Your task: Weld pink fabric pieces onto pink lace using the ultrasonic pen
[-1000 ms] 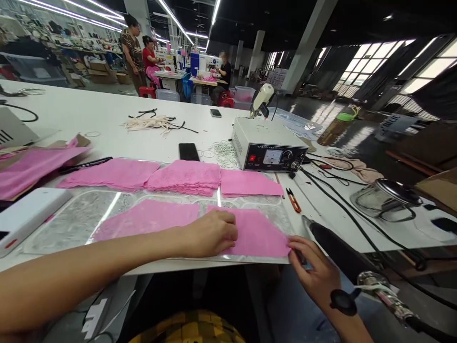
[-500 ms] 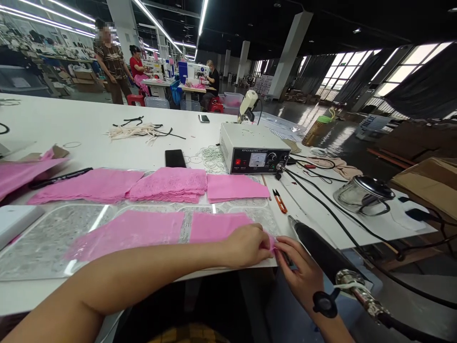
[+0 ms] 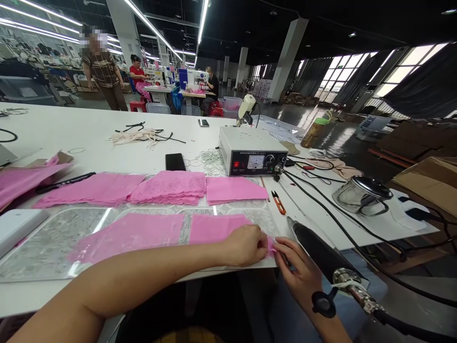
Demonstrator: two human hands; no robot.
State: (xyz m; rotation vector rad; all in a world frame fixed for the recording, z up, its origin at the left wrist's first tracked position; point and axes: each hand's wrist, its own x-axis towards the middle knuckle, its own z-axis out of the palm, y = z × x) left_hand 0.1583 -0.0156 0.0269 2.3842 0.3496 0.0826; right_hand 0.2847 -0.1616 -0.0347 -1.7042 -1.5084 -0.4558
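My left hand point(image 3: 245, 245) and my right hand point(image 3: 298, 274) meet at the right corner of a pink fabric piece point(image 3: 214, 227). Both pinch that corner at the near edge of the table. The piece lies on a clear plastic sheet point(image 3: 50, 243), beside a second flat pink piece point(image 3: 132, 234). A black watch sits on my right wrist. Just right of my right hand, a black handheld tool point(image 3: 317, 252) with a cable lies on the table edge.
Behind lie stacks of pink fabric point(image 3: 171, 186), a black phone point(image 3: 175, 162), a white control box point(image 3: 252, 151), orange snips point(image 3: 278, 202), a metal pot point(image 3: 362, 194) and a green-capped bottle point(image 3: 314, 129). People work at sewing tables far back.
My left hand slid right along the pink piece to its right corner, joining my right hand there. The piece now looks narrower, its right end gathered under the fingers.
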